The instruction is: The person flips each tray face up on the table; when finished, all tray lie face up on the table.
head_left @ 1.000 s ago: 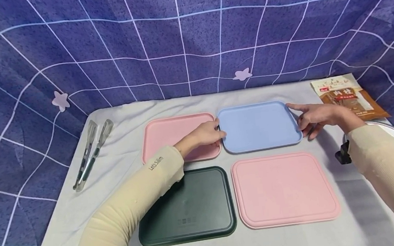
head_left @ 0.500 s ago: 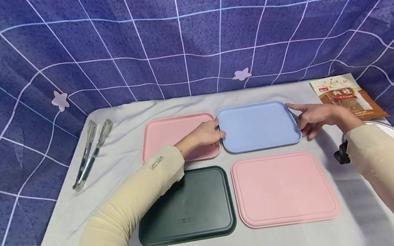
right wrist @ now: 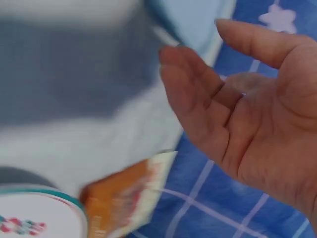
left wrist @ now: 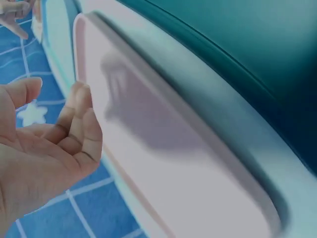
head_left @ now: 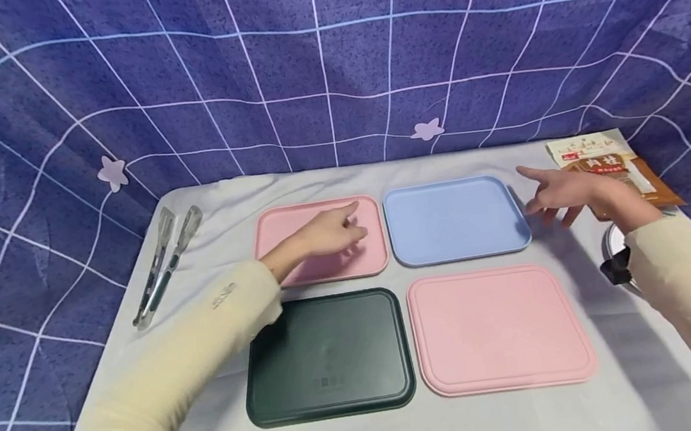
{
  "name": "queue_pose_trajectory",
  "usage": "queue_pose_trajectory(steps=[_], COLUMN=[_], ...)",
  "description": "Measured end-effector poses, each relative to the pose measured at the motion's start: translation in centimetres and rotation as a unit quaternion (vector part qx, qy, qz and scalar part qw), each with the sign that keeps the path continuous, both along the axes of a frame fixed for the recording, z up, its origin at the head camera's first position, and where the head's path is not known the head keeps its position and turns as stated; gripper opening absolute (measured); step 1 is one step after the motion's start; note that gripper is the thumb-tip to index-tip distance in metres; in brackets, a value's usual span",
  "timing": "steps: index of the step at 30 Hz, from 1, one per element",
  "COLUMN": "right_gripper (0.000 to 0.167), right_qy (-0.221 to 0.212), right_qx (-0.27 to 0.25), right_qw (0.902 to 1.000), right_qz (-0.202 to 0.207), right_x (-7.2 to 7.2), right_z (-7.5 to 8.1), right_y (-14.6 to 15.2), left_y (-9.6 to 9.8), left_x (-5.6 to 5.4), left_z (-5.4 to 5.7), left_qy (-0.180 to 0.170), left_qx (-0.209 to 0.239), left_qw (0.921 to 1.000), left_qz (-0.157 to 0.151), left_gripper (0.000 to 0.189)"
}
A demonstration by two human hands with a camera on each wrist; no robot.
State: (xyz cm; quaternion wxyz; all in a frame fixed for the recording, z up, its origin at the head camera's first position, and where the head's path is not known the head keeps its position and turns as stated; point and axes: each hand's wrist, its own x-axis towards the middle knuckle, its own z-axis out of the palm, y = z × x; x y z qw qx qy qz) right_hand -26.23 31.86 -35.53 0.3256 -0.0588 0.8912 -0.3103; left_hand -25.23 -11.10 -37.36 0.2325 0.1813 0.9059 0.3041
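The blue tray (head_left: 456, 220) lies flat at the back of the table, right of a pink tray (head_left: 295, 221). My left hand (head_left: 330, 232) hovers over that pink tray, fingers loosely bent and holding nothing; its shadow falls on the tray in the left wrist view. Beside the blue tray's right edge hangs my right hand (head_left: 563, 191), thumb apart from the relaxed fingers, with nothing in its grasp. In front lie a dark green tray (head_left: 329, 356) and a second pink tray (head_left: 501, 329), side by side.
Metal tongs (head_left: 166, 268) lie at the table's left edge. At the back right is a brown and cream food packet (head_left: 612, 167). A white plate (right wrist: 39, 213), partly behind the right forearm, stands near it. A blue patterned cloth (head_left: 328, 61) hangs behind.
Both hands have let go of the blue tray's sides. The left hand has drawn back to the left, the right hand slightly to the right. The blue tray stays at about the same place.
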Motion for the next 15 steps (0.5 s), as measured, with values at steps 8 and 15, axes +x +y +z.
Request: queue_pose_trajectory(steps=[8,15], right_gripper=[0.082,0.078], right_qy=[0.08,0.055], right_qx=[-0.036,-0.109], right_qw=[0.9953,0.9875], right_qz=[0.04,0.1], right_x=[4.1,9.2], right_z=[3.1,3.2], right_y=[-5.5,-12.2], left_y=[-6.4,-10.6], left_x=[3.6,7.9], left_z=[3.2,4.8], left_qy=[0.051,0.027], left_qx=[-0.029,-0.017], left_qw=[0.9976,0.9972], left_qz=[0.036,0.068], left_gripper=[0.08,0.084])
